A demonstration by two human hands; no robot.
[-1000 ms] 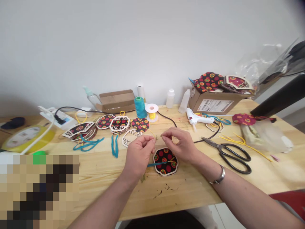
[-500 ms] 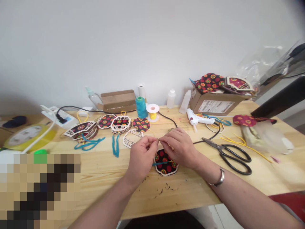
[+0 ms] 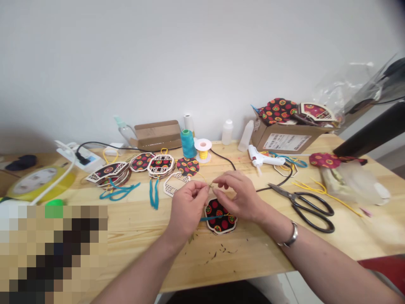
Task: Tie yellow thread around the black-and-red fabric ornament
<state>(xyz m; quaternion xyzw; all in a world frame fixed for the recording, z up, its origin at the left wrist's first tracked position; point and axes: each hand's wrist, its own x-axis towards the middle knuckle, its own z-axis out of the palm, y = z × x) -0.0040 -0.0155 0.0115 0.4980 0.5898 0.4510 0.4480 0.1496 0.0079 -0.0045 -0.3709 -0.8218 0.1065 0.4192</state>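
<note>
The left hand [image 3: 186, 207] is pinching a thin strand [image 3: 211, 185] between thumb and forefinger, seemingly because something so fine is needing fingertips rather than a full fist. The right hand [image 3: 242, 194] is facing it with thumb and forefinger slightly parted beside the strand; whether it is grasping the strand too, I cannot tell. Both hands are meeting in the air above the desk [image 3: 152, 253], which is probably giving the fingers room to work. The patterned panel [image 3: 218, 217] is lying flat just below them, partly under the right hand, likely so that it is staying within easy reach. A teal cord [image 3: 210, 218] is running across its face from the left hand's side, perhaps being laid along the middle so as to hang centrally. The teal thread cone [image 3: 189, 145] and yellow spool [image 3: 203, 154] are standing upright side by side beyond the hands, presumably so they are not rolling. The black-handled scissors [image 3: 294, 196] are resting beside the right forearm, their blades pointing toward the hands, which is apparently making them handy.
</note>
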